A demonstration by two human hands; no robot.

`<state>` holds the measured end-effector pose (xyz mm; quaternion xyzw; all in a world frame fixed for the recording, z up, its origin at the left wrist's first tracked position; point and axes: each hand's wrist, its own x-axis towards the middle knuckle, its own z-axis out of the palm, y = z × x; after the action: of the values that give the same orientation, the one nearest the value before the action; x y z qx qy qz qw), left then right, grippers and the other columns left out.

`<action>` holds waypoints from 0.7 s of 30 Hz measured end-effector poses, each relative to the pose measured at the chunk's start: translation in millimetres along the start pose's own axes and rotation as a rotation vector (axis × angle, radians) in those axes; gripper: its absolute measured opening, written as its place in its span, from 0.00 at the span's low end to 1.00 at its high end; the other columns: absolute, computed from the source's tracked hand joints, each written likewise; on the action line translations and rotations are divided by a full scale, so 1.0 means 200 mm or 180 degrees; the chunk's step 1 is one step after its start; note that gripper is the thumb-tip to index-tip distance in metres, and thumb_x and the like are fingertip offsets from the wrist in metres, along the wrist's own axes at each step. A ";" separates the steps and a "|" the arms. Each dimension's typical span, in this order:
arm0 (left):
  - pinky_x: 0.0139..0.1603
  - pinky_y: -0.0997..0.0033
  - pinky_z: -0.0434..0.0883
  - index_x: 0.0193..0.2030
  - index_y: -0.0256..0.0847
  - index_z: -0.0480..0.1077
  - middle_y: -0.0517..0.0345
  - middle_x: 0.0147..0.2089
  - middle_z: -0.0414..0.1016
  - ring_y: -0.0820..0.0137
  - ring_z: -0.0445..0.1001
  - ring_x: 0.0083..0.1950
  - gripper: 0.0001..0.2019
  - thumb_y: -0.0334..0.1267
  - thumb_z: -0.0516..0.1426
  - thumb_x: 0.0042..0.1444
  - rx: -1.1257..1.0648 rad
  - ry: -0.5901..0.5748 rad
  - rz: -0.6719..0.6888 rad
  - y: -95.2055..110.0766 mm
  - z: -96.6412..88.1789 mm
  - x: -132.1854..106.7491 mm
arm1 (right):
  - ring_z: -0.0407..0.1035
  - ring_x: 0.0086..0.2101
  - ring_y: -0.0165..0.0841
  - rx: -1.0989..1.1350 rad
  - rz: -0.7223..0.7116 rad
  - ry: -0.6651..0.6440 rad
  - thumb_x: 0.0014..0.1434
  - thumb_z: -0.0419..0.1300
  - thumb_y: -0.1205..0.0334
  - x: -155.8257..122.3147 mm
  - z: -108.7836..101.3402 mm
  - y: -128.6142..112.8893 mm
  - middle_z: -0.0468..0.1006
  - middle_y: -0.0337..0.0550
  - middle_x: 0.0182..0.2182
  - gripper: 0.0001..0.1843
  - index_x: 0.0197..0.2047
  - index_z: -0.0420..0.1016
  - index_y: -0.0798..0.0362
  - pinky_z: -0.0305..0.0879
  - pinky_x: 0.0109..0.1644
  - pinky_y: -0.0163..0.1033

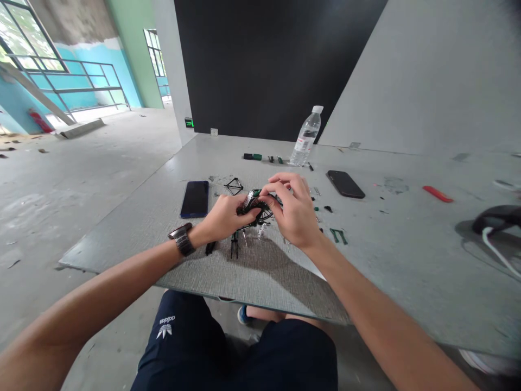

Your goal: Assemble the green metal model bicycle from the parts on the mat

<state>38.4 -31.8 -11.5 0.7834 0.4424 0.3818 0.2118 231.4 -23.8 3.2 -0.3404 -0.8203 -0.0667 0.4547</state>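
Just above the tabletop, both hands hold a miniature black spoked wheel (265, 210) under a curved dark mudguard (251, 199) with a green patch. My left hand (226, 216) pinches its left side between thumb and fingers. Opposite it, my right hand (293, 209) has thumb and index finger closed at the wheel's upper right, while its other fingers curl above. Parts of the wheel are hidden by the fingers. A small black frame piece (234, 186) lies beyond the left hand. Nearer me are a black fork-shaped part (234, 245) and a short black piece (210, 247).
On the grey table (134, 228) a phone (195, 199) lies left and another phone (345, 184) right. A water bottle (306, 138) stands at the back near small green and black parts (253, 157). Rightward lie a green part (338, 236) and a red tool (437, 194).
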 end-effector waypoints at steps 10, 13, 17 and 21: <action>0.26 0.72 0.60 0.29 0.40 0.68 0.61 0.22 0.72 0.74 0.70 0.24 0.14 0.45 0.58 0.61 -0.0443 -0.0323 -0.0251 0.01 -0.01 0.00 | 0.70 0.46 0.42 -0.0384 -0.0208 -0.0155 0.71 0.55 0.58 0.01 -0.01 0.01 0.78 0.45 0.45 0.07 0.42 0.74 0.44 0.63 0.51 0.51; 0.24 0.74 0.62 0.28 0.40 0.66 0.64 0.22 0.68 0.74 0.73 0.23 0.14 0.45 0.58 0.61 -0.0737 -0.0376 -0.0399 0.01 -0.01 0.00 | 0.71 0.44 0.41 -0.0139 -0.0123 -0.0129 0.70 0.57 0.57 0.01 -0.01 0.02 0.76 0.45 0.43 0.06 0.41 0.74 0.45 0.65 0.51 0.50; 0.22 0.74 0.69 0.30 0.39 0.68 0.61 0.29 0.71 0.74 0.74 0.25 0.15 0.47 0.59 0.61 -0.1561 -0.0497 -0.0706 0.00 0.00 0.01 | 0.72 0.42 0.38 0.0331 0.0155 -0.0120 0.69 0.58 0.57 0.01 -0.01 0.04 0.75 0.44 0.40 0.05 0.41 0.73 0.45 0.69 0.48 0.47; 0.26 0.70 0.77 0.31 0.36 0.70 0.54 0.32 0.74 0.74 0.72 0.28 0.16 0.49 0.62 0.59 -0.2271 -0.0440 -0.1117 0.00 -0.01 0.02 | 0.71 0.39 0.37 0.0471 0.0363 0.0012 0.70 0.57 0.55 0.05 -0.05 0.10 0.77 0.45 0.39 0.07 0.40 0.73 0.46 0.70 0.46 0.47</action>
<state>38.9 -28.0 -9.2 0.5970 0.3938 0.4159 0.5616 246.8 -8.3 13.8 -0.3519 -0.8014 0.0195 0.4832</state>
